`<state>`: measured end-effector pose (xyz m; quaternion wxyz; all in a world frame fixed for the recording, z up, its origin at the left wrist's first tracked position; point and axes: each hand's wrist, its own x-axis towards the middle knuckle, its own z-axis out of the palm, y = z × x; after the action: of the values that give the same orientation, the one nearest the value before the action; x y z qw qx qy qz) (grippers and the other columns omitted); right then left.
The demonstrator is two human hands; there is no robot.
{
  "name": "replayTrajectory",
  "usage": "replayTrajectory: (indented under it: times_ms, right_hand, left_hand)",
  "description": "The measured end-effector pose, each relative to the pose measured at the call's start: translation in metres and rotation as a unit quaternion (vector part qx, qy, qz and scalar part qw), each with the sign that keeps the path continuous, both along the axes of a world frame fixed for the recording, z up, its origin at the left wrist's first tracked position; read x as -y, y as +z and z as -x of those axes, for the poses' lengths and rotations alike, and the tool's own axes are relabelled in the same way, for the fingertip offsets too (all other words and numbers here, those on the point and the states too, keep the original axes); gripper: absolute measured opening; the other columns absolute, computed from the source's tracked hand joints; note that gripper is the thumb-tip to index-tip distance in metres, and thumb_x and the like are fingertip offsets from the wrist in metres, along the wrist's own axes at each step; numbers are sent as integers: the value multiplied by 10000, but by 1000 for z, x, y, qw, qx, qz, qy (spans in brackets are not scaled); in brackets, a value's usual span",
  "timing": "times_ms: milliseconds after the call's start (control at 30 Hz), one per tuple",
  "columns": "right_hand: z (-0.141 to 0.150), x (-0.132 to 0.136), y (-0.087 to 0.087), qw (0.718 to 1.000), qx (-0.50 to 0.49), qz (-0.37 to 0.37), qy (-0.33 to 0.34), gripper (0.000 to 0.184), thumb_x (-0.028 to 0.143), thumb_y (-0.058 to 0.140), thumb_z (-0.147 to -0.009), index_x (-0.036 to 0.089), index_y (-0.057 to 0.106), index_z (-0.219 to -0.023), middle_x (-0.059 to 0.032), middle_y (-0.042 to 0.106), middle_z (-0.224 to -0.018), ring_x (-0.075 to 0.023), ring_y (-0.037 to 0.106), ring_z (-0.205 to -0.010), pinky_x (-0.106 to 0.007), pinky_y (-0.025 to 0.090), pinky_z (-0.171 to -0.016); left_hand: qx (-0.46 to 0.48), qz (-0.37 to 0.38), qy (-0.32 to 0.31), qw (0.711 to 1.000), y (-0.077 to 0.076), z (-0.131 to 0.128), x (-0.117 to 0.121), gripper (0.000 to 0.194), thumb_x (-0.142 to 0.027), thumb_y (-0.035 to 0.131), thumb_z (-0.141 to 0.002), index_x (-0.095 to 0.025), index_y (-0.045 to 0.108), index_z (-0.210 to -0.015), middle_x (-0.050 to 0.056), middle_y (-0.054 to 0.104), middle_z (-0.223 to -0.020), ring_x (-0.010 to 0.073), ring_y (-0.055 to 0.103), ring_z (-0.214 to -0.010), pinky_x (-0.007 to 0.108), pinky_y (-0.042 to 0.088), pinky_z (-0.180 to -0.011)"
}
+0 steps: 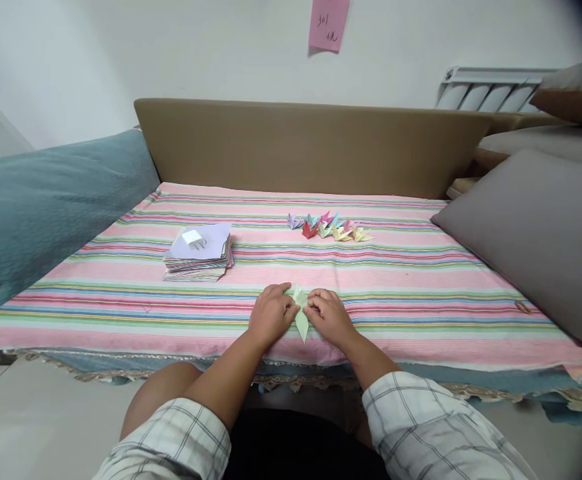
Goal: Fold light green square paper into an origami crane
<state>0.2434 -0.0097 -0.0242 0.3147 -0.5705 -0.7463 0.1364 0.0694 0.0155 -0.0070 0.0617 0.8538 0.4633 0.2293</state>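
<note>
A pale green folded paper (302,325), a long diamond shape with pointed ends, lies on the striped cloth (395,267) in front of me. My left hand (272,312) grips its left edge near the middle, with thumb and fingers bent. From the other side my right hand (329,316) pinches the right edge, its fingers curled. The two thumbs nearly meet over the paper, and the fingertips hide part of its middle. Beyond my hands, several folded paper cranes (325,229) in mixed colours stand in a cluster.
To the left sits a stack of paper sheets (198,257) with a white charger plug (193,239) on top. A grey cushion (531,240) leans at the right. A brown backrest (295,147) rises behind, and a blue armrest (61,200) bounds the left.
</note>
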Motion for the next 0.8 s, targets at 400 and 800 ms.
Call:
replayTrajectory:
  times_ms: [400, 800]
  right_hand:
    - [3, -2, -2, 999, 1, -9, -38, 119, 288, 558, -811, 219, 631, -747, -47, 603, -1014, -204, 501, -966, -348, 381, -876]
    - [14, 2, 4, 992, 4, 30, -125, 91, 295, 611, -747, 235, 619, -679, -20, 582, -1158, -239, 481, -1056, -399, 352, -887]
  left_hand:
    - [8, 9, 17, 1000, 2, 0, 3, 156, -319, 576, -807, -206, 660, -741, 64, 544, -1287, 246, 512, -1108, 407, 407, -961]
    - [20, 30, 67, 997, 4, -7, 1, 161, -314, 621, -753, -205, 672, -646, 74, 585, -1240, 259, 538, -1084, 400, 420, -940]
